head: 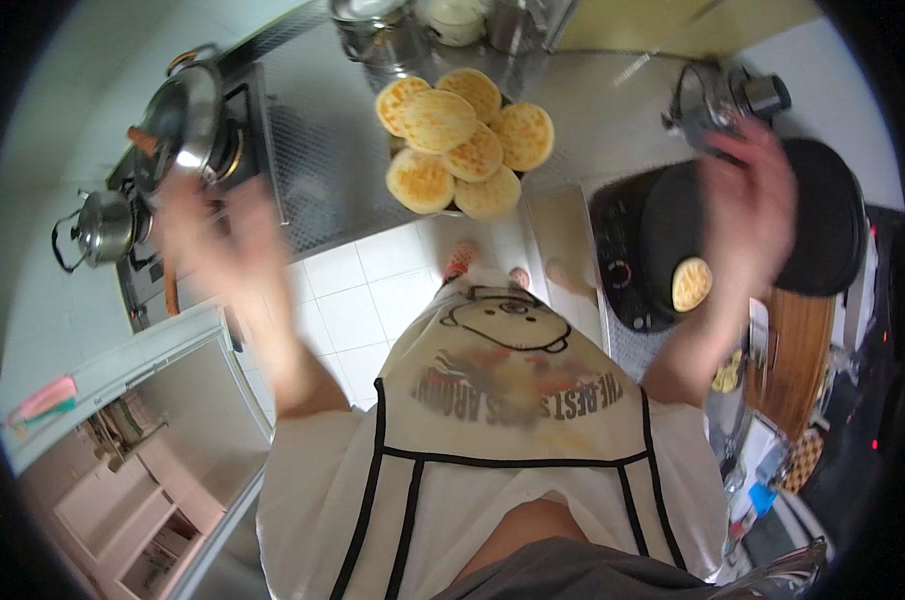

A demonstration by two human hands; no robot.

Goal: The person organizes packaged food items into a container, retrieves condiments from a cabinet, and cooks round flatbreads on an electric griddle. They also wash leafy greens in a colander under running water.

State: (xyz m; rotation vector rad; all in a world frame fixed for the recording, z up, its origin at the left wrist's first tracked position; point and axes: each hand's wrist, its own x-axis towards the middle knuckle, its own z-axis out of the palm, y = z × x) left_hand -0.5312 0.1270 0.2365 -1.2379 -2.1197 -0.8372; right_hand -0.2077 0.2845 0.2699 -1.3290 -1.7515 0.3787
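Observation:
My left hand [223,232] is blurred by movement. Its fingers look spread, with nothing visible in them, in front of the gas stove [253,142] on the left. Over the open black electric griddle [658,217] on the right is my right hand [752,195], also blurred; whether it holds anything cannot be made out. One browned round flatbread [691,285] lies near the griddle's front edge, beside my right forearm. Several more flatbreads [452,142] are heaped at the counter's front edge, between my hands, mostly hiding what is under them.
A lidded wok [189,112] and a small steel pot [103,229] stand on the stove. A steel pot [377,37] sits at the counter's back. Behind the griddle is a metal appliance or vessel [760,94]. A wooden board [794,360] lies at right.

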